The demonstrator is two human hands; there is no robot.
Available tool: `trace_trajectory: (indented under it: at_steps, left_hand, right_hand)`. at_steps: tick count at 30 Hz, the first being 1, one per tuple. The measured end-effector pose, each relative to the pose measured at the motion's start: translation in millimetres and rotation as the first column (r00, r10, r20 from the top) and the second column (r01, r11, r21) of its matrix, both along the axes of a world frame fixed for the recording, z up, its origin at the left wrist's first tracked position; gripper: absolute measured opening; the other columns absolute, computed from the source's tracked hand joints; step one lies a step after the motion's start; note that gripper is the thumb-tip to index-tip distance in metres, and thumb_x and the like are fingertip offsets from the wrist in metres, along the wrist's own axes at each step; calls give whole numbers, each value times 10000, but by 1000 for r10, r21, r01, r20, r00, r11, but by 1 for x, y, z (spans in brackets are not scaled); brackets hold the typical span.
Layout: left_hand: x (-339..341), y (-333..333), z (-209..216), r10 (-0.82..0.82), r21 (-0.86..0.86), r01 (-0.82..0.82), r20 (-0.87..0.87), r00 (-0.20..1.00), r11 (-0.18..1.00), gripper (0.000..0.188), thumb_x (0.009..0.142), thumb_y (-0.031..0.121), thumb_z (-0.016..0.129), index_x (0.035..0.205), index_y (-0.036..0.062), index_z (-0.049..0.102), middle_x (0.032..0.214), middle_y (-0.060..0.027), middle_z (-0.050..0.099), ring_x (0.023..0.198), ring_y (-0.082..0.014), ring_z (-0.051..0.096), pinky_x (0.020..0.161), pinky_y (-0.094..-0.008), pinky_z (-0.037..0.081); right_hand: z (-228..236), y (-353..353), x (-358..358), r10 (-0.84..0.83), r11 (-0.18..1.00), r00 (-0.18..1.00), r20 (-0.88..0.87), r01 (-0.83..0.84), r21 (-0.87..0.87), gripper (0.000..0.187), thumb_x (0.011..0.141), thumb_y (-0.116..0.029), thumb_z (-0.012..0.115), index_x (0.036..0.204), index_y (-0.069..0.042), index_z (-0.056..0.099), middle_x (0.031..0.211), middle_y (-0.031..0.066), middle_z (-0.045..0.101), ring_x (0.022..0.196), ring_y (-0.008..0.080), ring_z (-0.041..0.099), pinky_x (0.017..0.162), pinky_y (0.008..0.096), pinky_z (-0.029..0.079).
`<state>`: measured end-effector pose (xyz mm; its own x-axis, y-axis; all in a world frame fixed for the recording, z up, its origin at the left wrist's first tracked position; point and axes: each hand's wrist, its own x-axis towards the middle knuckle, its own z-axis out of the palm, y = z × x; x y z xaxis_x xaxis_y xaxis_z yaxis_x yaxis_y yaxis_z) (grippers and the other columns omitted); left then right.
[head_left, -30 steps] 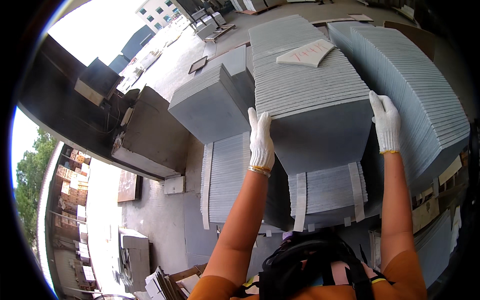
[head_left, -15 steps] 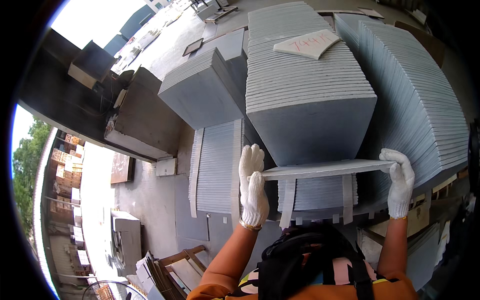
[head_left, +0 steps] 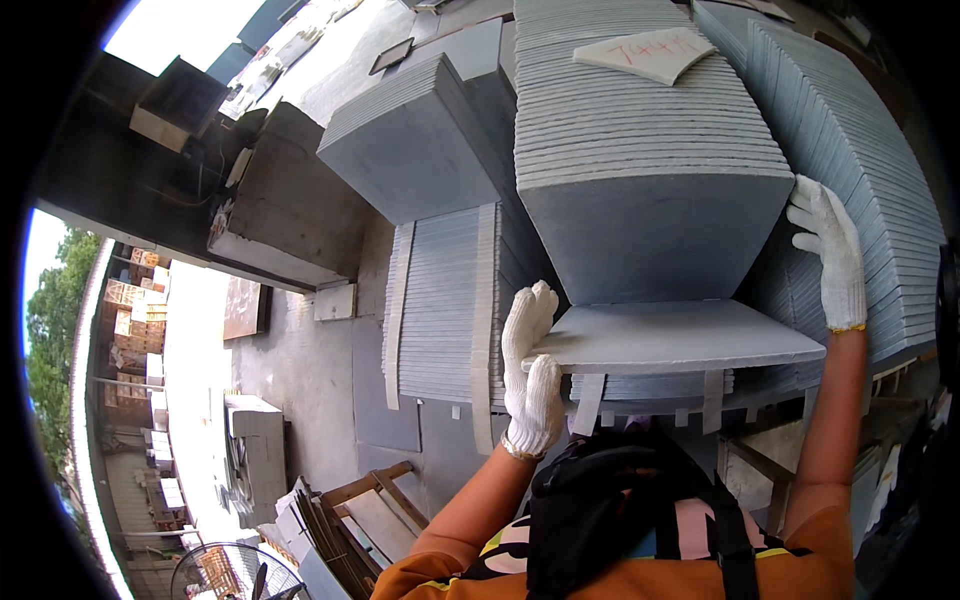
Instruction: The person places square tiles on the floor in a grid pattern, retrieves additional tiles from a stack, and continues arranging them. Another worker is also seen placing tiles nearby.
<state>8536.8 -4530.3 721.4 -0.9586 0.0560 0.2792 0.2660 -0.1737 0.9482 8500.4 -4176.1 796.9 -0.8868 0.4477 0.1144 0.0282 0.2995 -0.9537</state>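
Observation:
A flat grey stone tile (head_left: 680,335) lies tilted in front of the tall middle row of upright tiles (head_left: 655,235), above a lower strapped stack (head_left: 655,386). My left hand (head_left: 533,370), in a white knitted glove, grips the tile's left edge, thumb on the near side and fingers beyond it. My gloved right hand (head_left: 828,240) is off that tile. Its fingers stretch out toward the upper right corner of the middle row's front tile, near or touching that edge; exact contact is hard to tell.
Another row of upright tiles (head_left: 850,170) stands close on the right. To the left are a smaller upright row (head_left: 420,140) and a strapped stack (head_left: 445,300). A loose white piece with red marking (head_left: 645,52) lies on the middle row. A fan (head_left: 235,572) shows at lower left.
My right hand has let go of the tile's right edge and moved up to the middle row's corner. The tile has tipped flatter, showing more of its face. My left hand keeps its grip.

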Motion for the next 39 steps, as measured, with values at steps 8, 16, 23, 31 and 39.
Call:
trace_trajectory:
  at_steps: [8,16,23,31,39]
  left_hand:
    - [-8,0,6,11,-5,-11,-4,1000,1000,866,930,559,516,1512,1,200,1515,-250,308,1407,-381,325,1148,-483,263]
    - [-11,5,11,41,35,-40,-14,999,999,822,939,500,517,1508,-7,209,1521,-251,295,1413,-384,311,1165,-485,236]
    - [-11,2,10,8,27,-9,18,1000,1000,794,947,457,523,1522,21,192,1552,-199,267,1444,-360,257,1171,-483,209]
    - [-13,0,13,17,9,-18,47,999,1000,801,946,452,528,1534,46,165,1574,-196,209,1468,-359,193,1179,-485,182]
    - [-18,4,17,22,24,-23,44,999,999,789,950,414,516,1539,44,144,1577,-223,185,1473,-371,169,1178,-490,174]
  right_hand:
    - [6,-10,-41,-172,952,975,143,127,280,546,862,-597,618,881,-51,637,712,-3,550,635,86,512,599,242,460]
    - [8,-9,-44,-141,987,983,120,130,98,441,842,-491,696,851,-57,619,693,-9,531,578,58,459,514,212,395]
    - [11,-13,-31,-134,991,988,72,133,22,393,825,-460,722,872,-82,620,709,-22,527,576,52,444,520,222,379]
    - [15,-18,-11,-129,991,989,77,132,-26,346,821,-428,734,872,-99,642,725,-40,543,605,45,471,574,201,409]
    - [20,-19,-9,-134,991,988,77,135,-7,334,820,-410,735,893,-87,689,829,-12,671,693,62,584,592,217,425]
